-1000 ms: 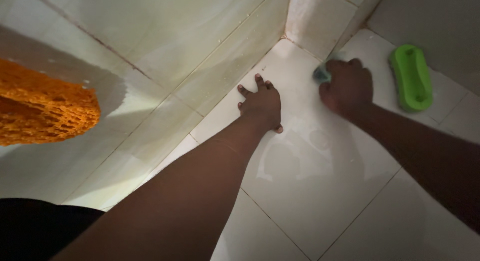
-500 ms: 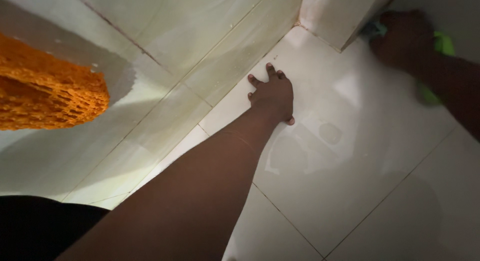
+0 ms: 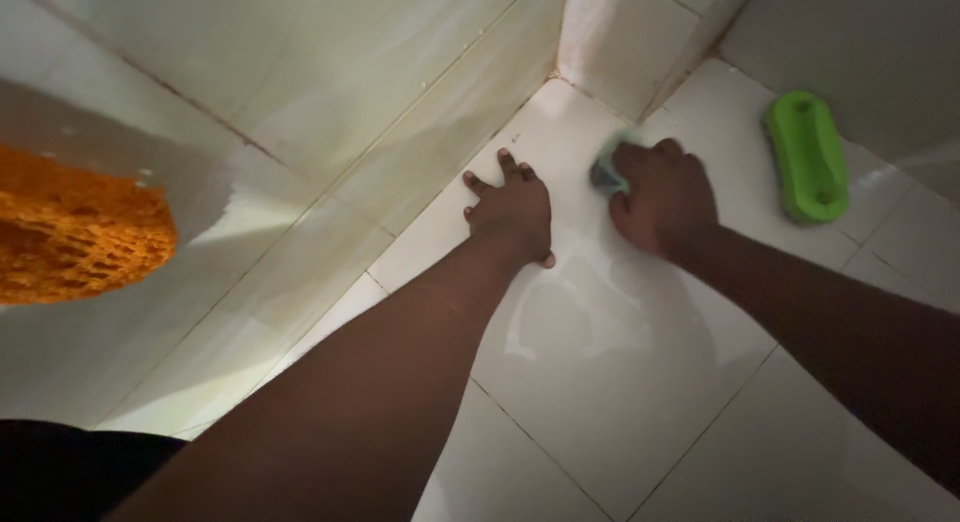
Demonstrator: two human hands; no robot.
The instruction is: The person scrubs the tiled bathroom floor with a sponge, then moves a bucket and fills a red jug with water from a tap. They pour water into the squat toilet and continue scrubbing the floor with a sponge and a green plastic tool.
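Scrubbing: right hand [image 3: 662, 195] back from the far right corner, fingers curled tight around a small blue-green sponge [image 3: 604, 172] on the wet floor tile [image 3: 620, 332].
Bracing: left hand [image 3: 512, 212] spread flat, unmoved.
Lying apart: green brush [image 3: 808, 156].
Hanging left: orange mesh [image 3: 75, 227].
Containers: none seen.

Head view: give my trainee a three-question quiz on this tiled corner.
1. True or false: the left hand lies flat on the floor tile.
2. What does the right hand press on the floor? A) green brush B) bluish pad C) orange mesh
3. Which thing lies untouched on the floor, right of that hand?

Key: 1 true. 2 B, the bluish pad. 3 the green brush.
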